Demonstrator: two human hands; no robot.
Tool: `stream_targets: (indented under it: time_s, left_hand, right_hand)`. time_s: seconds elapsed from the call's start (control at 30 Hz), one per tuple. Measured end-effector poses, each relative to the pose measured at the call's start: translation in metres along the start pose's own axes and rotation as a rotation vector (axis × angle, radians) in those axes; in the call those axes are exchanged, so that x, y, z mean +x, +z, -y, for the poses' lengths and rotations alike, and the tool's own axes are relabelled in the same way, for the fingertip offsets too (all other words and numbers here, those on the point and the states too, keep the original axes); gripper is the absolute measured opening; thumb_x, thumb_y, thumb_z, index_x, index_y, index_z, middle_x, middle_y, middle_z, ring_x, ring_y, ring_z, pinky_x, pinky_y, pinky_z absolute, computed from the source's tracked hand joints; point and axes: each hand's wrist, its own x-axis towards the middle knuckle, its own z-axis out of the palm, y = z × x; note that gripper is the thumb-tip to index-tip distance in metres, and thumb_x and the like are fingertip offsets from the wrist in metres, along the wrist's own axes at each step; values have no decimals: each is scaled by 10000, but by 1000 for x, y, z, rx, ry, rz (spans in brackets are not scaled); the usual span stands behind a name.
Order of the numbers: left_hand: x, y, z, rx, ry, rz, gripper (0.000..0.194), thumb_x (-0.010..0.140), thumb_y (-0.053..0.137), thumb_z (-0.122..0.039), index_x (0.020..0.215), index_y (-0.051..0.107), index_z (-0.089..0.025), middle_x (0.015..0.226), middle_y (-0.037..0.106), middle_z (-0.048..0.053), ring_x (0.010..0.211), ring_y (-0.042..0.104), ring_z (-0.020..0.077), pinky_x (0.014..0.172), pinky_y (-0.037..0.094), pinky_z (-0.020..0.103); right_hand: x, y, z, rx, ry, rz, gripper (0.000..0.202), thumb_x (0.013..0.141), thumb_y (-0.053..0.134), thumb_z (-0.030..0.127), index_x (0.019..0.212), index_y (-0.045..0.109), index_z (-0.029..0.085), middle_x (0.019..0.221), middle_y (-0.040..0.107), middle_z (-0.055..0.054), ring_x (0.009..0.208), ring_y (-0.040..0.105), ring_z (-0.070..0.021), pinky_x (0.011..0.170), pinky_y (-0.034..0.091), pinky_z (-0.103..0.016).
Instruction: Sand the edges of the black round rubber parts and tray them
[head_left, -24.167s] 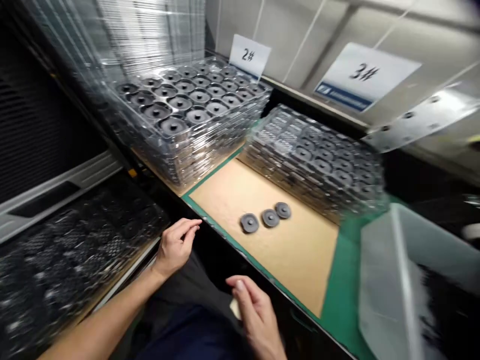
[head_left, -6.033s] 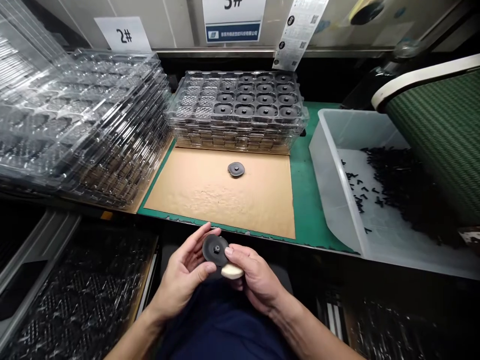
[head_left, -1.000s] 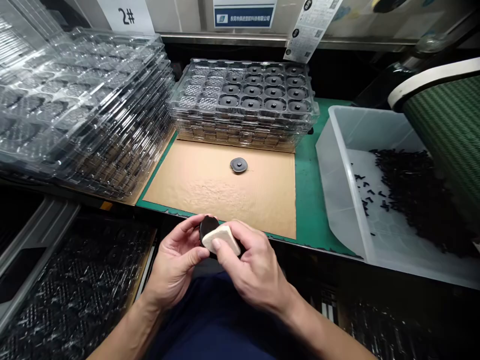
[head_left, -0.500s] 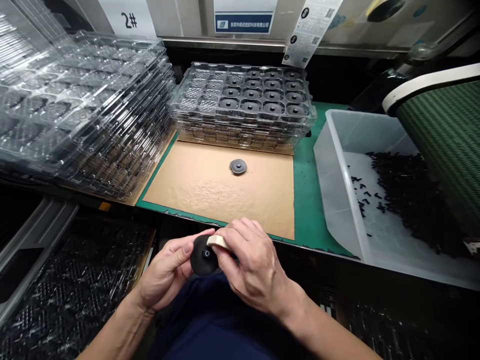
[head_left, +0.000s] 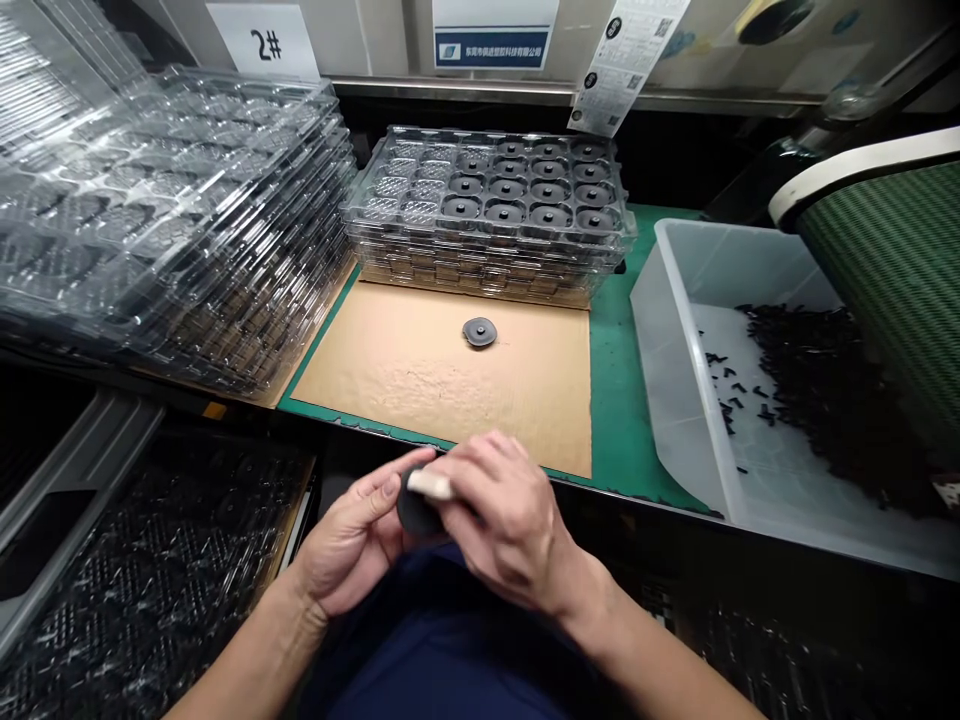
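Near my lap, my left hand grips a round black plastic disc by its left side, thumb on top. My right hand is closed on a small cream-coloured block, whose kind I cannot make out. Its tip lies over the disc, covering the disc's centre, and seems to touch the face. Another black disc with a raised centre rests flat on the brown cardboard sheet beyond my hands.
A clear tray stack, its top partly filled with black discs, stands behind the cardboard. Taller clear trays rise at left. A translucent bin of small black parts stands right, below a green conveyor belt.
The pale block has shifted across the disc, hiding its centre, and the disc has tilted. My left hand has moved slightly right. The whole view has drifted a little.
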Motion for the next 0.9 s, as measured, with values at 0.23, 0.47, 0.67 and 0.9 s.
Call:
stream_targets:
  time_s: [0.23,0.47,0.67,0.9]
  left_hand:
    - [6,7,4,212,356,-97,549,686,935,-106,1190,796,-274,1233,784,62,1152,719,229,954,585,243]
    - [-5,18,-5,221,448,-174,553,676,941,-122,1179,793,-300,1258,773,65,1197,700,254,1001,572,289]
    - [-12,10,-9,213,241,-69,469,806,873,-246,1263,772,-260,1284,760,96,1141,709,236,922,587,247]
    - [-11,-3,-3,140,14,172,342,928,753,-336,1208,797,-145,1079,793,125,890,710,166,821,580,210]
  right_hand:
    - [-1,11,11,402,531,22,302,1007,535,367,762,513,191,669,492,47,578,403,-116,540,283,-269]
    - [5,3,14,133,315,-82,257,999,505,278,759,491,189,745,516,-2,701,449,-161,655,315,-306]
    - [4,1,5,-119,169,-81,234,1053,472,217,842,564,172,815,543,-34,779,452,-198,757,334,-349]
    - [5,-8,6,-22,-24,102,250,1117,452,247,1045,671,150,974,628,-75,862,514,-225,791,392,-370]
